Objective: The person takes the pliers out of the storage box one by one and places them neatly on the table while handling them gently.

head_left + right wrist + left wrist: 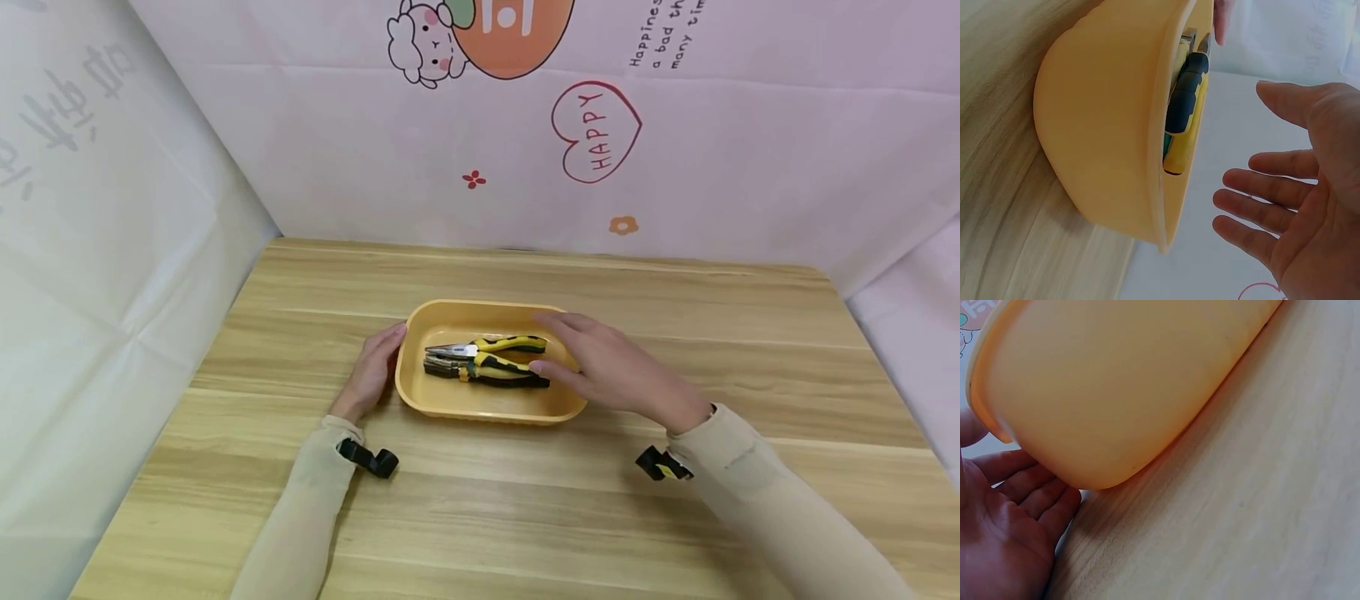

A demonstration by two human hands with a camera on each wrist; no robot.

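“Yellow and black handles (513, 342): whose are they?”

“Two tools': the far pliers (462, 351), slim-tipped, and the near pliers (495, 381), blunter. They lie side by side, tips to the left.”

“Where?”

“In the tray (487, 415), which stands upright on the table (480, 508).”

“And the left hand (371, 367)?”

“Released. It touches the tray's left end, fingers extended along the outer wall.”

“The right hand (618, 367)?”

“Released too, fingers apart and holding nothing. It hovers over the tray's right end, thumb near the handles; the right wrist view shows a gap between.”

“Farther out?”

“A black camera (367, 458) sits on each wrist beside a pale sleeve (300, 517). At the far side hangs a white cloth (360, 167) with a red heart (597, 132).”
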